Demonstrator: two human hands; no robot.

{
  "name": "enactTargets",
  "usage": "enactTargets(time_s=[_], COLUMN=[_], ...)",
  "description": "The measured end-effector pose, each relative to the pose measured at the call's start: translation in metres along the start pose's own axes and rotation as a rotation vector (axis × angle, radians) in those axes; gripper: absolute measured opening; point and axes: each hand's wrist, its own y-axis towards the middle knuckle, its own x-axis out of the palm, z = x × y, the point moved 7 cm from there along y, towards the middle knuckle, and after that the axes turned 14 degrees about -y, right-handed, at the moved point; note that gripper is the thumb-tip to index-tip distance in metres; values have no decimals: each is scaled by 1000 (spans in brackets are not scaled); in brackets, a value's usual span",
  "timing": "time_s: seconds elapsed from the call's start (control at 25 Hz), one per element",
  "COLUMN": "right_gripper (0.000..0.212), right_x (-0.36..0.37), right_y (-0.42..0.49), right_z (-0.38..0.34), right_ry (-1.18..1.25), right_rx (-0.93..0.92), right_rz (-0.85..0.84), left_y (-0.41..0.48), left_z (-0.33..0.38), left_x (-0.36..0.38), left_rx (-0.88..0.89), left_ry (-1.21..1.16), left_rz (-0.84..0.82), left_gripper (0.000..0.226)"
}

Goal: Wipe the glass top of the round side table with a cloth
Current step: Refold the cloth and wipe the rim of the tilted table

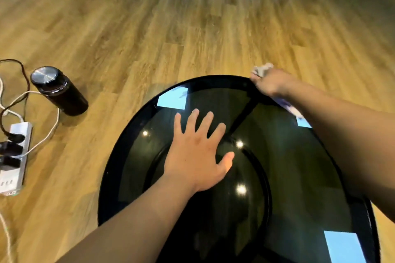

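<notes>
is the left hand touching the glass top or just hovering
Touching. The head view shows the left hand spread flat on the glass top, fingers straight, no gap beneath.

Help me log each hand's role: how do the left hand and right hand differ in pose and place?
The left hand lies flat with fingers spread; the right hand is curled. The left hand holds nothing; the right hand grips a pale cloth. The left hand rests near the middle of the glass top; the right hand is at its far rim. Both are bare.
</notes>
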Motion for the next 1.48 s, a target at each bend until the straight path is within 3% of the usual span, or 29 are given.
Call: enactTargets(time_s=[0.08, 0.16, 0.24, 0.32, 0.44, 0.6, 0.72, 0.92, 1.0, 1.16, 1.36, 1.48], right_gripper=[66, 53, 45, 52, 64, 70, 72, 57, 54, 53, 61, 58], right_x=[-16, -28, -30, -27, -1, 39, 21, -18, -21, -17, 32, 32], right_y=[-2, -26, -46, -28, -5, -56, -48, -17, -22, -18, -102, -118], right_z=[-84, -167, -195, -146, -21, 112, 84, -77, -104, -21, 126, 147], right_ry=[-19, -27, -44, 53, 109, 65, 62, 57, -17, 44, -219, -214], right_rx=[-127, -313, -456, -422, -147, 176, 98, -220, -360, -269, 61, 131], right_rz=[74, 156, 171, 158, 139, 85, 93, 203, 197, 169, 30, -96], left_y=[0, 0, 0, 0, -1, -1, 0, 1, 2, 1, 2, 1], left_z=[1, 1, 0, 1, -1, 0, 0, 0, 0, 0, -2, -3], left_x=[-2, -3, -4, -3, -2, -1, -1, -4, -4, -4, -1, -1], left_rx=[-6, -8, -16, -22, -37, -39, -23, -35, -37, -34, -23, -19], left_ry=[9, 3, 3, 15, 25, 33, 11, 25, 18, 12, 24, 18], left_rz=[-11, -17, -6, 11, 25, 46, 57, 68, 76, 102, 117, 117], left_gripper=[72, 72, 71, 71, 72, 73, 71, 70, 68, 68, 68, 69])
